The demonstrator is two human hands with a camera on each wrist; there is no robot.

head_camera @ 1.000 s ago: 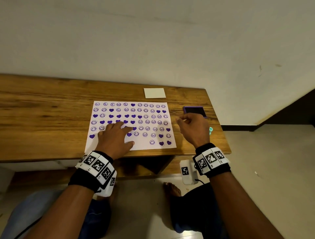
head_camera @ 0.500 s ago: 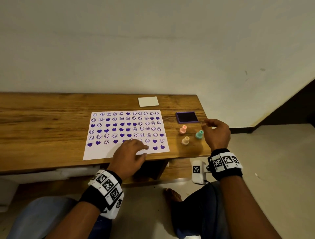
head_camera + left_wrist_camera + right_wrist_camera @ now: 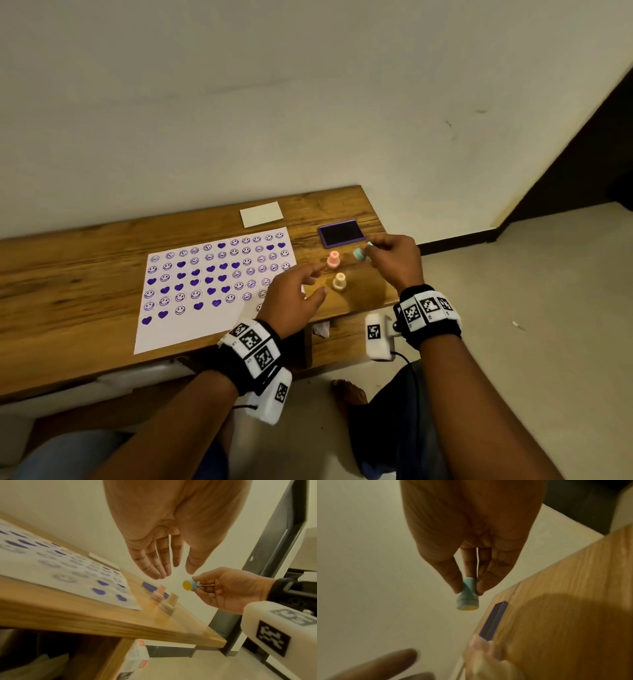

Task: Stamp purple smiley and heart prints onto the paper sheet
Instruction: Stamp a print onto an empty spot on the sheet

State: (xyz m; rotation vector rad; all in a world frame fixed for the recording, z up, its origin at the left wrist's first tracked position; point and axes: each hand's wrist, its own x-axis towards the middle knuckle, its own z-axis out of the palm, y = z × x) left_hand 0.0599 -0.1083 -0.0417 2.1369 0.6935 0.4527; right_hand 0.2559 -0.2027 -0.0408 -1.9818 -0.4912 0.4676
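A white paper sheet (image 3: 205, 287) covered with purple smiley and heart prints lies on the wooden table (image 3: 68, 274). My right hand (image 3: 394, 260) pinches a teal stamp (image 3: 359, 254) by its handle, lifted above the table near the purple ink pad (image 3: 340, 233). The left wrist view shows the teal stamp (image 3: 188, 585) with its yellow face turned sideways. A pink stamp (image 3: 333, 259) and a cream stamp (image 3: 339, 281) stand upright between the sheet and my right hand. My left hand (image 3: 294, 294) hovers empty over the sheet's right edge, fingers relaxed, close to the cream stamp.
A small blank white card (image 3: 261, 214) lies behind the sheet near the wall. The table's right edge (image 3: 383, 219) is just past the ink pad. Below the tabletop a shelf holds a small box (image 3: 137, 655). My knees and a foot (image 3: 349, 394) are under the table.
My right hand picked the teal stamp up off the table. My left hand slid right off the sheet and lifted toward the stamps. The head view turned to the right.
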